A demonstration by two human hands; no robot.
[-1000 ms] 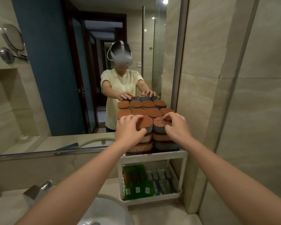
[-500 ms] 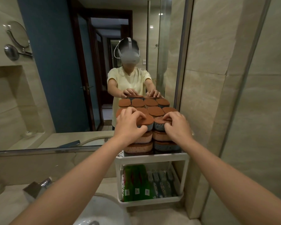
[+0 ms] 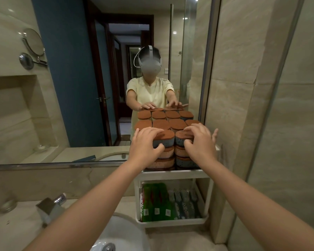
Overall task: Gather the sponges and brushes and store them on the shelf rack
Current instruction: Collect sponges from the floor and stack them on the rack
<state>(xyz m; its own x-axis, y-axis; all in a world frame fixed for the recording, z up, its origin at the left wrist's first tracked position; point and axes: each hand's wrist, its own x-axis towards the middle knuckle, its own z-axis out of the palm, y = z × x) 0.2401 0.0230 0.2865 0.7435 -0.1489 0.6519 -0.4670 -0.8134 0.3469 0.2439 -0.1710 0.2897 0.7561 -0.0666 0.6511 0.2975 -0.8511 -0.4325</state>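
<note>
Stacks of round-cornered sponges with rust-brown tops fill the top tier of a white shelf rack (image 3: 172, 173) against the mirror. My left hand (image 3: 145, 144) lies over the front left stack's top sponge (image 3: 166, 139), fingers across its top and thumb on its grey front side. My right hand (image 3: 198, 140) holds the front right stack's top sponge (image 3: 179, 137) the same way. On the lower tier stand green scouring pads (image 3: 156, 201) and several spotted brushes (image 3: 185, 201).
A tiled wall (image 3: 234, 105) closes in right beside the rack. The white basin (image 3: 120, 232) and a chrome tap (image 3: 51, 205) lie below left on the counter. The mirror (image 3: 80, 87) behind doubles the sponges and shows a person.
Both hands stayed on the front stacks. Their fingers have spread flatter across the sponge tops, and the view has shifted slightly.
</note>
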